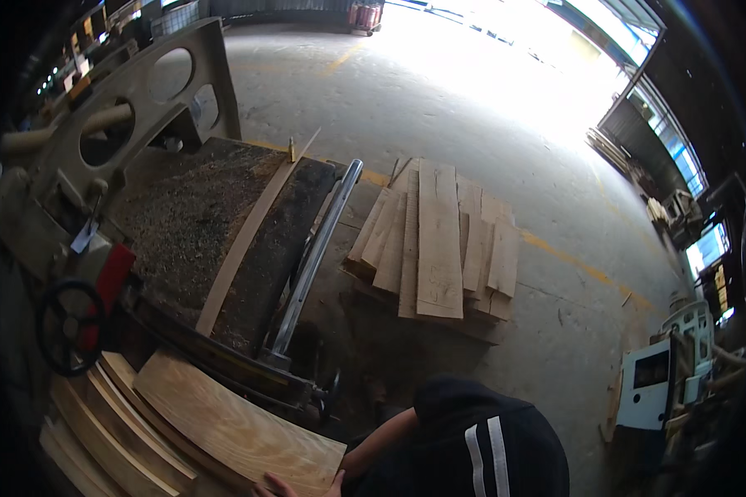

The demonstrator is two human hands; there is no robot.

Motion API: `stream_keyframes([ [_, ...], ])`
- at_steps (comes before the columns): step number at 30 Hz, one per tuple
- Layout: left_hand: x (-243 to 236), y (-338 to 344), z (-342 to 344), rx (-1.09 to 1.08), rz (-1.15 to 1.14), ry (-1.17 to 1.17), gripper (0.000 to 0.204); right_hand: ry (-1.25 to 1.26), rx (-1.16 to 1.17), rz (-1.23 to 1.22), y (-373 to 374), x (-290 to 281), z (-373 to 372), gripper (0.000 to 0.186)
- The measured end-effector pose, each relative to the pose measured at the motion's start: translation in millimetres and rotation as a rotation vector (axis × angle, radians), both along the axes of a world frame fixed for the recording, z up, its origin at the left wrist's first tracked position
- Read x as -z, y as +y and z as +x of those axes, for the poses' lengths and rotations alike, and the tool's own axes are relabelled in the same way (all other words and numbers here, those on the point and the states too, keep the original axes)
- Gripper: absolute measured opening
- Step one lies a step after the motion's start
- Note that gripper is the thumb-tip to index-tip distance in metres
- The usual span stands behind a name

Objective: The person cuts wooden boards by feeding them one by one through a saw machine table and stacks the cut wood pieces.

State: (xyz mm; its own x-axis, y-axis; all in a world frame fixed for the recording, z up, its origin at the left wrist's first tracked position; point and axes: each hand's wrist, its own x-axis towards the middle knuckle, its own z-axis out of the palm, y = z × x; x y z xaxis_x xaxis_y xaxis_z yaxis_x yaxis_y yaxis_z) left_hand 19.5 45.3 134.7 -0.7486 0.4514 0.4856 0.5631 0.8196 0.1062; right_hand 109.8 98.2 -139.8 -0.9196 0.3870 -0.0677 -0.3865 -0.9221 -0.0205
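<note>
A broad, pale wooden board [240, 414] lies slantwise over a stack of planks at the lower left, alongside the front of a woodworking machine. My right forearm reaches in from a black sleeve, and my right hand [337, 484] grips the board's right end, mostly cut off by the lower edge. The fingers of my left hand [274, 487] curl at the near edge of that same board; the rest of this hand is out of the picture. Beside the board, the stacked planks [133, 422] lie roughly parallel, their ends toward the machine.
The machine's dark, dust-covered bed [182, 207] carries a long thin wooden strip [244, 240]. A metal roller [317, 257] runs along its right side, and a black handwheel [70, 327] juts out at left. Rough boards [439, 240] are piled beyond. Another machine [648, 385] stands far right.
</note>
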Motion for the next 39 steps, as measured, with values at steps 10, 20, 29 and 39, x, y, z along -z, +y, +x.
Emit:
stream_keyframes([
  [10,55.0,67.5,-44.4,0.508,0.226,-0.085,0.086,0.072,0.099,-0.141,50.3,-33.2,15.3,0.050],
  [20,105.9,-1.0,20.7,0.089,0.348,-0.333,0.103,-0.529,-0.581,-0.313,91.1,-75.1,-7.0,0.058],
  [29,96.3,-47.1,48.4,-0.617,1.142,-0.467,0.045,-0.542,-1.014,-0.041,94.8,-125.9,-2.6,0.064],
  [39,174.6,-57.6,-37.6,-0.524,1.289,-0.667,0.030,-0.705,-0.773,0.476,117.5,-229.1,11.4,0.046],
])
